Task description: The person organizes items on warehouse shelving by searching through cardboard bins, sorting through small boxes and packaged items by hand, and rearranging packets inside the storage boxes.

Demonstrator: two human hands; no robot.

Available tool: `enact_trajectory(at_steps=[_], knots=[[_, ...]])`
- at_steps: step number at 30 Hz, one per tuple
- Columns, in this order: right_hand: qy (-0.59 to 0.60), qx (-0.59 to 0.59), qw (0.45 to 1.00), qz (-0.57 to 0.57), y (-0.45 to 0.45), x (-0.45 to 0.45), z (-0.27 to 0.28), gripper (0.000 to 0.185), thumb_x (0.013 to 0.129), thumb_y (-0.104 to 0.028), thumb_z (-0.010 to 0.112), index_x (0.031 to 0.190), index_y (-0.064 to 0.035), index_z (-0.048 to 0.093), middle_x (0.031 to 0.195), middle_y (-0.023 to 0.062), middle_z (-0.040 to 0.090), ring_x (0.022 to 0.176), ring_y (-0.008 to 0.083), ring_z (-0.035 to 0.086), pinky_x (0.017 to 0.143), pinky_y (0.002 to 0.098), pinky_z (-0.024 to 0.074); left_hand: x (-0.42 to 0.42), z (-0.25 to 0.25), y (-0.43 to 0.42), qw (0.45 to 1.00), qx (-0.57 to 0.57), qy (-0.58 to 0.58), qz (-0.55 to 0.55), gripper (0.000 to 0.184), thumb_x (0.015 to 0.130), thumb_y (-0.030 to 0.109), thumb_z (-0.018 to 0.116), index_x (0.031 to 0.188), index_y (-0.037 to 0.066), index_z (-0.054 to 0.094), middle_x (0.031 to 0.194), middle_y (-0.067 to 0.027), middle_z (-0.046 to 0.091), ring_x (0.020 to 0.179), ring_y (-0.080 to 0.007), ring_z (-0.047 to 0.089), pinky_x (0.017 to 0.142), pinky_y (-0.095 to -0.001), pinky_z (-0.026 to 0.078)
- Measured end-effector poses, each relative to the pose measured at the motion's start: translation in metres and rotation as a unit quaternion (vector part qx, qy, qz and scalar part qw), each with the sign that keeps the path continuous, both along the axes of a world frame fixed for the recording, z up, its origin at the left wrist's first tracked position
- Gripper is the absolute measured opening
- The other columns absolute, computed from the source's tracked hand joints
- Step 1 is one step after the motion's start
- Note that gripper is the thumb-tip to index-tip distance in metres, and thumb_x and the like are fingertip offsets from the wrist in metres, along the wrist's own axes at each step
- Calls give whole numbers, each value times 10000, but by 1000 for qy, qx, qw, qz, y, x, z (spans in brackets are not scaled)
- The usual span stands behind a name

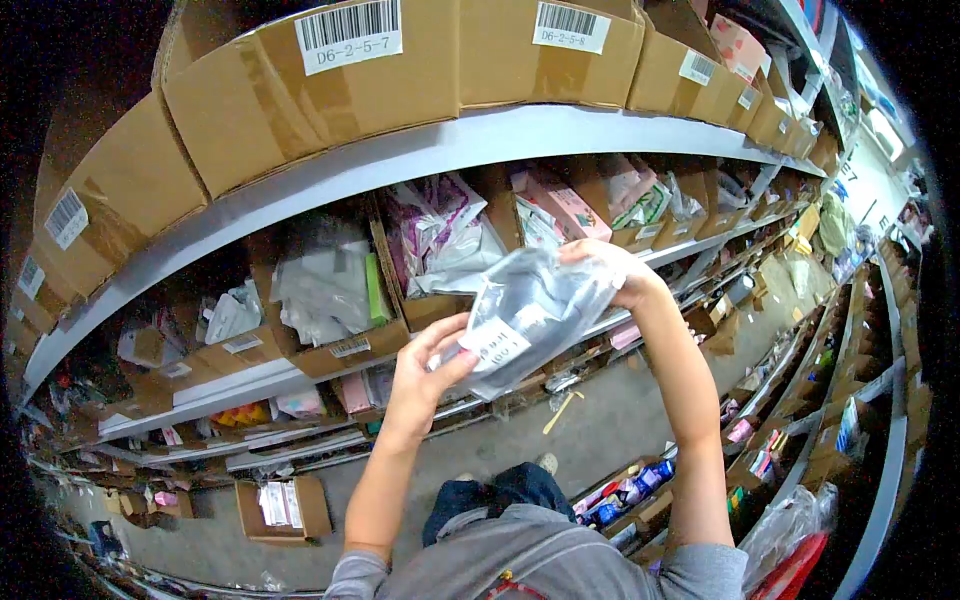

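A clear plastic bag (545, 315) with something dark grey inside is stretched between my two hands, in front of the shelf. Near its lower left end a white printed label shows, its lettering upside down to me. My left hand (437, 362) pinches that end beside the label, thumb on top. At the upper right end, my right hand (612, 268) is closed on the bag's edge. Just behind the bag, a cardboard bin holds white and purple plastic packages (445, 230). What exactly the bag contains cannot be made out.
Barcoded cardboard bins (360, 80) line the upper shelf, above a grey metal shelf beam (330, 170). Left of the bag, another bin holds clear-wrapped packages (325, 285). An open carton (312, 505) stands on the floor at lower left. More shelving (890, 420) runs along the right.
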State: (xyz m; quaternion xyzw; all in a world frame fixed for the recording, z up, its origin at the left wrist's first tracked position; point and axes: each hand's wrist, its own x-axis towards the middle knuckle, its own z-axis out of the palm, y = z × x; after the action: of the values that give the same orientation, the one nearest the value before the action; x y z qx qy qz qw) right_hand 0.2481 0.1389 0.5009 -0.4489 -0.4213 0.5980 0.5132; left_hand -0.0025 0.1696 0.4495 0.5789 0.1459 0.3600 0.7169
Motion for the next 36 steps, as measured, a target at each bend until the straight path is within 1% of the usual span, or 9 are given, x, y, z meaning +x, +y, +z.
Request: enact_trajectory(at_steps=[2, 5, 8, 9, 14, 18, 21, 25, 36], knots=[[66, -17, 996, 58, -2, -2, 1, 474, 789, -401, 369, 981, 20, 470, 905, 125, 540, 762, 180, 549, 576, 315, 487, 2, 2, -7, 981, -167, -83, 49, 498, 693, 59, 577, 1126, -38, 351, 1041, -125, 473, 945, -154, 471, 823, -250, 369], [122, 0, 989, 79, -5, -26, -9, 796, 729, -635, 146, 1086, 32, 393, 980, 107, 509, 871, 185, 507, 615, 357, 491, 8, -5, -16, 960, -183, -165, 134, 536, 688, -43, 534, 1170, -14, 300, 1119, -127, 399, 1003, -162, 432, 859, -266, 361], [12, 49, 998, 39, -16, -61, -23, 498, 784, -383, 461, 1089, 6, 403, 1034, 90, 491, 876, 155, 501, 689, 315, 457, 12, -11, -22, 954, -168, -186, 166, 581, 681, -75, 521, 1199, 8, 271, 1147, -113, 371, 1045, -171, 394, 881, -275, 336], [-15, 21, 1000, -7, -17, -70, -21, 410, 741, -214, 569, 1071, -15, 428, 958, 53, 533, 804, 106, 512, 665, 255, 438, 12, -12, -23, 953, -175, -181, 168, 592, 677, -72, 526, 1202, 11, 266, 1149, -116, 368, 1048, -174, 390, 882, -277, 333], [-91, 75, 993, -26, -9, -69, -28, 233, 741, -180, 575, 896, -17, 510, 781, 14, 559, 658, 58, 487, 571, 200, 398, 4, -14, -24, 963, -106, -143, 204, 627, 680, -16, 547, 1216, -4, 222, 1142, -115, 385, 1039, -188, 403, 876, -300, 337], [-175, 56, 983, 26, -9, -65, -18, 228, 730, -134, 585, 906, -11, 510, 787, 23, 560, 681, 68, 501, 590, 213, 420, -12, -18, -18, 938, -206, -257, 111, 610, 668, -30, 568, 1194, -27, 259, 1111, -134, 411, 1026, -168, 407, 861, -272, 337], [-172, 129, 977, 19, -8, -72, -13, 287, 724, -117, 589, 969, 2, 497, 813, 29, 561, 712, 70, 504, 613, 213, 425, -14, -22, -14, 972, -135, -108, 158, 532, 692, 1, 565, 1157, -37, 309, 1077, -121, 442, 990, -158, 435, 849, -269, 347], [-236, 131, 963, 27, -8, -70, -4, 346, 713, -114, 605, 1011, 14, 483, 807, 22, 557, 715, 63, 497, 620, 209, 421, -15, -24, -13, 958, -120, -66, 253, 132, 755, 72, 544, 834, -33, 542, 777, -23, 552, 665, -47, 480, 613, -177, 373], [-188, 117, 974, 40, -8, -58, 3, 360, 713, -82, 595, 1033, 25, 468, 823, 29, 563, 712, 58, 501, 620, 195, 420, -13, -27, -18, 964, -124, -111, 208, 238, 773, 155, 521, 912, -38, 507, 866, -51, 535, 797, -92, 464, 713, -212, 349]])
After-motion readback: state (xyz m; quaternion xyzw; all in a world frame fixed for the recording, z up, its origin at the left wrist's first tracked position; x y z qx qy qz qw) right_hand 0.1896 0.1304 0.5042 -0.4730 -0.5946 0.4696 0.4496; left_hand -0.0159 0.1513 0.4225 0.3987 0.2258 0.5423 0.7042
